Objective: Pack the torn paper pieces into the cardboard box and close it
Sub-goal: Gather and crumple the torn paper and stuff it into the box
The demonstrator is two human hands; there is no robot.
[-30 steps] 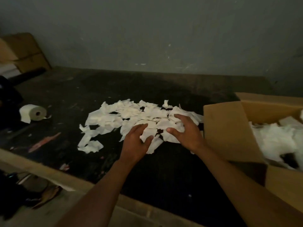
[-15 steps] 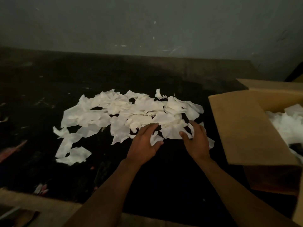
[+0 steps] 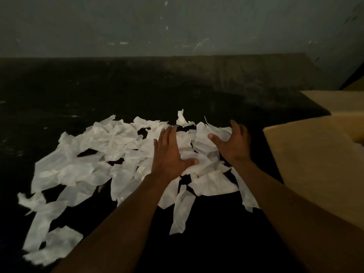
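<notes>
Half a second ago both hands were sitting at the near edge of the torn paper pieces (image 3: 122,154), fingers curled onto the scraps. Now they are reaching further in, over the right part of the pile, so another gather-up seems to be starting, with most of the paper still lying on the dark worktop (image 3: 197,89).

The left hand (image 3: 170,154) is lying flat, palm down, fingers stretched forward and thumb out to the right, pressing lightly on the scraps; its grip is wide open and holding nothing. The right hand (image 3: 233,142) is standing more on edge, palm facing left, fingers spread and slightly cupped, its grip also open and empty.

The cardboard box (image 3: 319,154) is sitting just beside the right forearm, flap raised towards the pile.
</notes>
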